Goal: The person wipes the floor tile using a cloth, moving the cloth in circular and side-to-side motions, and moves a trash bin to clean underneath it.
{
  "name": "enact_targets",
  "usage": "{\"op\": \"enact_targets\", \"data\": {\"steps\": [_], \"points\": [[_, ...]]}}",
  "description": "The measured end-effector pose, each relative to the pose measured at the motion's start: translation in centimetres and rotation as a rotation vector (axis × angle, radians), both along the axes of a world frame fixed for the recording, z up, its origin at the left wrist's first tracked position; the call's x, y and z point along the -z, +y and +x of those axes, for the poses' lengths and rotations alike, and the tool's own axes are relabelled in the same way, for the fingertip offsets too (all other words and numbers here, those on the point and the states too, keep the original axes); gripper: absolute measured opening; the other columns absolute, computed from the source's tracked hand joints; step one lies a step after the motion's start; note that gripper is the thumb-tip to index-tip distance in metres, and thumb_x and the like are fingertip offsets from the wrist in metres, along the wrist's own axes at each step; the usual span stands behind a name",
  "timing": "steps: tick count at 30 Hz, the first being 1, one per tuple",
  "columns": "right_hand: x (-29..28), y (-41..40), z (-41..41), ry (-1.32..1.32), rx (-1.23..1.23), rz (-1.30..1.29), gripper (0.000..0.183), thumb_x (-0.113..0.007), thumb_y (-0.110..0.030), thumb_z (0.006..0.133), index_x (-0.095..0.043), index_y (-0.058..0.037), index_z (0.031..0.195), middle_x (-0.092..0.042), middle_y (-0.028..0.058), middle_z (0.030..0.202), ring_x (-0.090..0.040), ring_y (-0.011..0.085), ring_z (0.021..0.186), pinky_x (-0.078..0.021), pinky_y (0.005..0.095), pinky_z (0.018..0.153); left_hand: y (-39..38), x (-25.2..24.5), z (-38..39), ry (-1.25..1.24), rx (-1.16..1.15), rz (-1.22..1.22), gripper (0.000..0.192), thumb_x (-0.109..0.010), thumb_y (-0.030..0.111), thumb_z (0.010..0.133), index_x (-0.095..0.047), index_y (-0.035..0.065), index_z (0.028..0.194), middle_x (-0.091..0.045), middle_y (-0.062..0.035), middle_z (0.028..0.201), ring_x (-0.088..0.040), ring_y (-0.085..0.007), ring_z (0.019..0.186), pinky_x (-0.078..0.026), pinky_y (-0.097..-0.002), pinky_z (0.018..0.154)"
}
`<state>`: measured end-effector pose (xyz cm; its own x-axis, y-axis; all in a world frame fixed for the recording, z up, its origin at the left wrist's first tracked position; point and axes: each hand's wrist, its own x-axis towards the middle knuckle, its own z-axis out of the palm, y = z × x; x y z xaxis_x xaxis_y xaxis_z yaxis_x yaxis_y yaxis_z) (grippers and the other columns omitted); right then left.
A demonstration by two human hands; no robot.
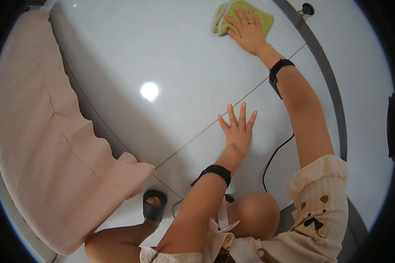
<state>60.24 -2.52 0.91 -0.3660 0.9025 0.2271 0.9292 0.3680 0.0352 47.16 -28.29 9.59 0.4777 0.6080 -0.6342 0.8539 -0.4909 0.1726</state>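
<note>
My right hand [248, 33] lies flat with spread fingers on a folded yellow-green cloth [266, 21] with a pale edging, which rests on the glossy white tiled floor [118, 65] at the top of the view. Lower down, my left hand [237, 131] is planted palm down on the bare tile beside a grout line, fingers apart and holding nothing. A black band is around each wrist.
A bed or similar piece with a pink cloth cover [52, 148] fills the left. A dark baseboard [329, 69] curves along the white wall at right, with a door stop [306, 10] on it. A black cable [271, 157] runs near my right arm. My foot wears a black slipper [155, 210].
</note>
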Motion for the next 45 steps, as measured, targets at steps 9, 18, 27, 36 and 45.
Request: {"op": "enact_targets", "data": {"steps": [9, 18, 27, 36, 45], "points": [[-2.7, -11.1, -7.5, -0.016, -0.073, -0.146, 0.055, -0.044, -0.041, 0.086, -0.028, -0.0322, 0.138, -0.020, 0.0110, 0.145, -0.018, 0.0344, 0.133, -0.0167, 0.0546, 0.103, -0.2, -1.6, -6.0, -0.260, -0.085, 0.046, 0.061, -0.060, 0.013, 0.076, -0.036, 0.0080, 0.132, -0.028, -0.0140, 0.141, -0.025, -0.0406, 0.129, -0.016, -0.0647, 0.099], [-6.7, -25.8, -16.9, -0.059, -0.571, -0.384, 0.060, -0.049, -0.045, 0.082, -0.035, -0.0214, 0.136, -0.021, 0.0094, 0.145, -0.017, 0.0330, 0.133, -0.0123, 0.0533, 0.106, -1.8, -5.8, -17.7, -0.609, -0.812, 0.178, 0.051, -0.064, 0.022, 0.079, -0.046, 0.0006, 0.122, -0.038, -0.0209, 0.133, -0.039, -0.0373, 0.120, -0.028, -0.0492, 0.099], [-7.2, -28.1, 1.4, 0.121, -0.020, -0.348, 0.071, -0.062, -0.039, 0.070, -0.035, -0.0278, 0.135, -0.017, 0.0174, 0.145, -0.014, 0.0372, 0.133, -0.0107, 0.0630, 0.100, -7.0, -3.2, -19.2, -0.393, -1.015, 0.250, 0.079, -0.071, 0.028, 0.073, -0.029, 0.0010, 0.134, -0.015, -0.0294, 0.141, -0.020, -0.0440, 0.129, -0.023, -0.0483, 0.103], [-5.5, -6.7, 4.4, -0.007, 0.522, -0.179, 0.060, -0.037, -0.054, 0.086, -0.024, -0.0297, 0.139, -0.016, 0.0151, 0.146, -0.011, 0.0372, 0.134, -0.0122, 0.0615, 0.101, -3.6, -1.0, -18.9, 0.021, -0.979, -0.046, 0.135, -0.085, 0.038, 0.048, 0.009, 0.0032, 0.139, 0.014, -0.0290, 0.142, 0.009, -0.0562, 0.126, -0.012, -0.0654, 0.098], [-5.5, -7.4, -16.7, 0.068, -0.124, -0.185, 0.058, -0.040, -0.055, 0.082, -0.035, -0.0318, 0.135, -0.020, 0.0127, 0.145, -0.012, 0.0373, 0.134, -0.0089, 0.0629, 0.101, -4.1, 0.2, -18.1, 0.006, -0.958, -0.003, 0.137, -0.086, 0.036, 0.048, 0.013, 0.0042, 0.138, 0.019, -0.0309, 0.139, 0.011, -0.0596, 0.123, -0.014, -0.0679, 0.096]]}}
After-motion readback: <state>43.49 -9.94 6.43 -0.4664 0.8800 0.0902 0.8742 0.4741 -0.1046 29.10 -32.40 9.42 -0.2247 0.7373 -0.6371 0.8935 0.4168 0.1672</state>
